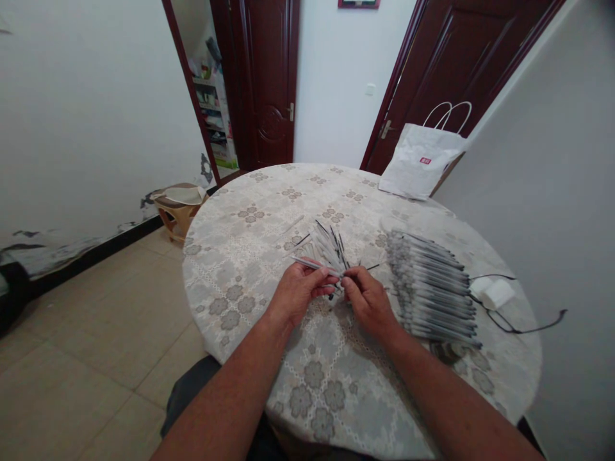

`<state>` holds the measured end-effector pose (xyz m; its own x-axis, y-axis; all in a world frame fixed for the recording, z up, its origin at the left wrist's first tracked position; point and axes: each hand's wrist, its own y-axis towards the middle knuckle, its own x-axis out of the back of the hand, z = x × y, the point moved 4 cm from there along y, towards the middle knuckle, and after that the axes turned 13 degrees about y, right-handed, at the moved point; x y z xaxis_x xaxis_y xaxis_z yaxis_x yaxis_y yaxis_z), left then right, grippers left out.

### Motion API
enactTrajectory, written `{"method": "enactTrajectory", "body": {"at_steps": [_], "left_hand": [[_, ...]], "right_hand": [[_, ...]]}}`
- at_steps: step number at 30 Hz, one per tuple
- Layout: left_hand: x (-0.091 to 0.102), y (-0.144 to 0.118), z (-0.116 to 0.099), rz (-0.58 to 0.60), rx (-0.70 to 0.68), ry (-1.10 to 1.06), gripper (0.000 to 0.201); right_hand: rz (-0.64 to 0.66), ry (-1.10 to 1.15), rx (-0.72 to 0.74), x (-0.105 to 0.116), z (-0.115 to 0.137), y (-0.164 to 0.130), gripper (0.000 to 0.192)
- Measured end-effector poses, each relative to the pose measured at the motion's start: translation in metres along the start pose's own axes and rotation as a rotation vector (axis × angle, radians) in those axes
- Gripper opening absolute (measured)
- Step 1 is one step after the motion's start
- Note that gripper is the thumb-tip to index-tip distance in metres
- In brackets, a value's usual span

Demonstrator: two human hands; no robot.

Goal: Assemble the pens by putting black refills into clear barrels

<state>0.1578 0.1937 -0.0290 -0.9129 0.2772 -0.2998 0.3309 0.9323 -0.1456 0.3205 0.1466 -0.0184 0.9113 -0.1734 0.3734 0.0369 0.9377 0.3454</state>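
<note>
Over the table's near middle, my left hand point(307, 282) is closed around a slim grey pen-like stick point(312, 263), which points up and to the left. Its right end meets the fingertips of my right hand point(368, 294), pinched together there; any small part between them is too small to make out. Just beyond my hands lies a loose heap of thin clear and black sticks point(329, 244), partly hidden by my fingers. To the right of my right hand, many similar grey pen-like sticks point(437, 291) lie stacked side by side, pale ends toward me.
A flowered cloth covers the round table point(240, 256). Near the right edge are eyeglasses point(516, 330) and a white crumpled item point(498, 294). A white paper bag point(418, 163) stands at the back right. A stool point(179, 208) is on the floor to the left.
</note>
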Motion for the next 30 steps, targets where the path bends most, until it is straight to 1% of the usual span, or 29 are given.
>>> {"method": "enactTrajectory", "body": {"at_steps": [3, 5, 8, 12, 14, 17, 21, 24, 27, 30], "left_hand": [[-0.001, 0.0, 0.0, 0.009, 0.006, 0.006, 0.028], [-0.001, 0.001, 0.0, 0.002, 0.004, 0.004, 0.027], [-0.001, 0.001, -0.003, -0.017, -0.008, -0.004, 0.026], [-0.001, -0.001, -0.004, -0.01, -0.016, 0.005, 0.026], [-0.002, -0.001, -0.004, -0.005, -0.015, 0.008, 0.026], [-0.002, -0.002, -0.003, 0.007, -0.008, 0.003, 0.028], [-0.003, -0.002, -0.004, 0.019, -0.005, 0.009, 0.029], [-0.003, -0.002, -0.005, 0.028, -0.005, 0.017, 0.028], [-0.003, -0.002, -0.006, 0.012, -0.014, 0.037, 0.026], [-0.002, -0.001, -0.005, -0.007, -0.027, 0.052, 0.027]], "right_hand": [[0.033, 0.008, -0.022, -0.002, -0.001, 0.001, 0.038], [0.028, 0.053, -0.053, -0.002, -0.003, 0.0, 0.042], [-0.008, 0.094, -0.048, -0.001, -0.003, -0.001, 0.029], [-0.015, 0.001, 0.002, 0.0, 0.0, -0.001, 0.021], [0.012, -0.025, 0.001, -0.001, 0.001, 0.0, 0.023], [0.045, 0.004, -0.01, -0.002, 0.002, 0.0, 0.034], [0.057, 0.093, -0.051, -0.004, 0.0, 0.0, 0.042], [0.069, 0.219, -0.125, -0.006, -0.006, 0.0, 0.044], [0.057, 0.297, -0.155, -0.006, -0.009, -0.001, 0.042], [0.044, 0.232, -0.114, -0.004, -0.008, -0.002, 0.033]]}}
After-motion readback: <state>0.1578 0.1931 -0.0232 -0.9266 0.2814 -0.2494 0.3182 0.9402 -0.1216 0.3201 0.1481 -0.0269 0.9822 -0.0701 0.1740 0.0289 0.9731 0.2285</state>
